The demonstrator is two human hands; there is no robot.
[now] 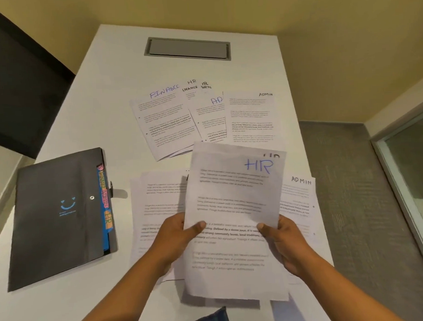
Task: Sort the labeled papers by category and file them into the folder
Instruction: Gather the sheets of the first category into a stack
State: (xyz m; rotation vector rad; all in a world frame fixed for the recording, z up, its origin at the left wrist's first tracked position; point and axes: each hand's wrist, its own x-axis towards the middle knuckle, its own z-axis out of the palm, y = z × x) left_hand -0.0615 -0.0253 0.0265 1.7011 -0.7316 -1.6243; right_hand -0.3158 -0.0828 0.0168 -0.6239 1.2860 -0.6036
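Left hand (177,231) pinching the lower left edge of the HR stack (234,195), thumb on the face, fingers curled behind; right hand (281,239) gripping the lower right edge likewise; held tilted above the table (101,97), top sheet marked HR in blue, a second HR heading in black peeking out just behind its upper right corner; number of sheets in the grip impossible to tell.

To do this step well, by the look of it: square the edges, keep both thumbs firm so nothing slides out, check each heading before adding another sheet, then carry the bundle as one toward the matching tab; lift clear rather than drag, since the loose sheets below seem likely to scatter.

Directly beneath the hands, flat on the table, a loose pile (159,204) with its headings hidden; just to the right, partly covered, the near ADMIN sheet (299,195); beyond the held stack, a fanned spread, from the FINANCE sheet (162,118) across to the far ADMIN sheet (251,117), other headings poking out between.

Well to the left of the left hand, touching no paper, the folder (60,215), dark and lying flat; along its right edge, coloured tabs (105,196), the lowest reading HR.
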